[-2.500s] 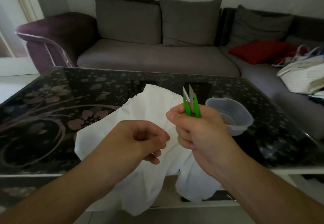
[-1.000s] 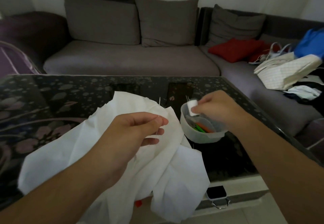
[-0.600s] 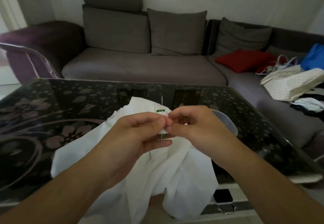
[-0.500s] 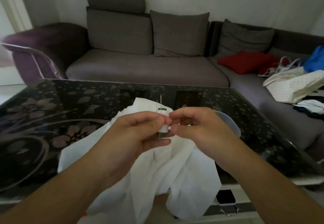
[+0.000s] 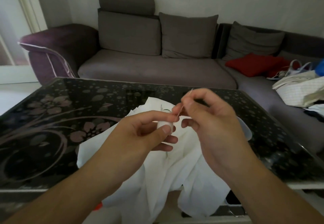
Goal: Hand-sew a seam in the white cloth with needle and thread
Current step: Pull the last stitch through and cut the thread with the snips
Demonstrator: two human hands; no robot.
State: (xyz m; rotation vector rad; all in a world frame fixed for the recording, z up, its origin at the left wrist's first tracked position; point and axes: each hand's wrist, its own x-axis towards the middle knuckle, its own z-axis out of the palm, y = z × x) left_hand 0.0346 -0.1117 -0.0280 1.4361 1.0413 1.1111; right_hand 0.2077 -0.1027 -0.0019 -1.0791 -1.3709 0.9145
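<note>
- Head view: your left hand (image 5: 147,132) grips the white thread spool (image 5: 165,125) over the white cloth (image 5: 157,180), which drapes off the dark table (image 5: 52,118).
- Your right hand (image 5: 208,118) pinches the needle (image 5: 184,106), tilted, just beside the spool.

No text, brand or number can be read; the small green mark on the white cloth (image 5: 163,107) just beyond the left hand (image 5: 149,130) is too blurred.
</note>
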